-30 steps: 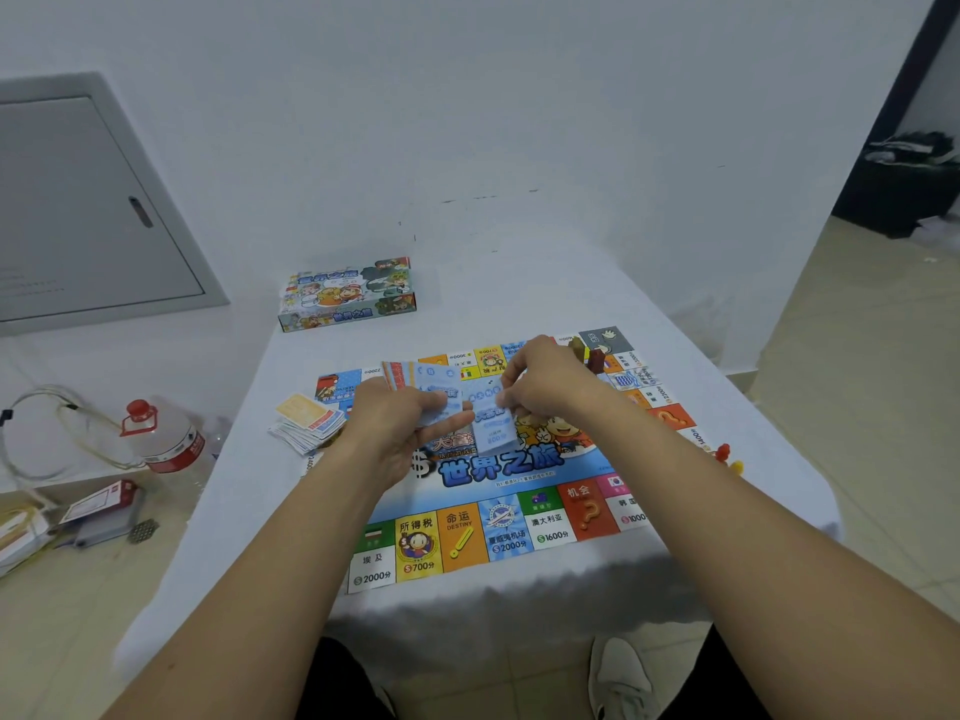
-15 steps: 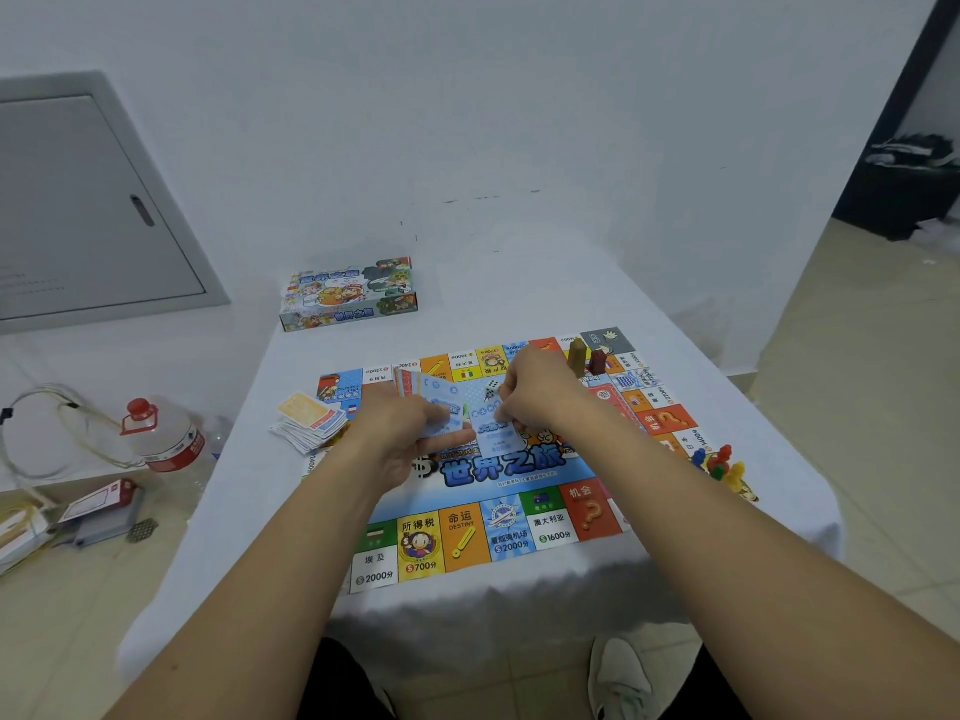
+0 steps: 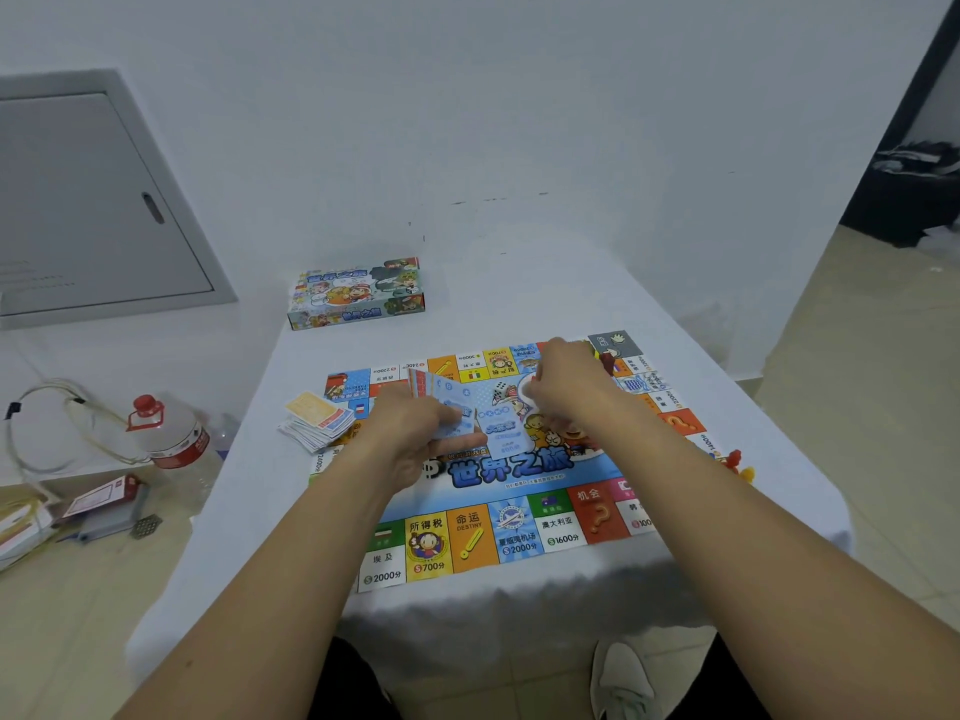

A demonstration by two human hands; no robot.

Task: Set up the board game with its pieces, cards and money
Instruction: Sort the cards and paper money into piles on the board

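Observation:
The colourful game board [image 3: 467,543] lies flat on the white table [image 3: 244,511]. Above its middle, my left hand [image 3: 410,433] grips a fanned stack of pale blue and red paper money [image 3: 441,394]. My right hand [image 3: 566,384] hovers just right of the stack, fingers curled; whether it pinches a note is hidden. One blue note [image 3: 501,431] lies on the board between my hands. A white die [image 3: 500,390] sits on the board behind it. A loose pile of cards [image 3: 317,420] rests at the board's left edge. Red and yellow pawns [image 3: 737,462] stand at the right edge.
The game box [image 3: 358,293] stands at the table's far left, near the white wall. On the floor to the left are a clear plastic jug with a red cap [image 3: 171,433], cables and papers. My shoe [image 3: 621,683] shows under the table's front edge.
My right hand has moved back and to the right, away from the stack. A blue note now lies on the board between my hands. My left hand stays put with the fan.

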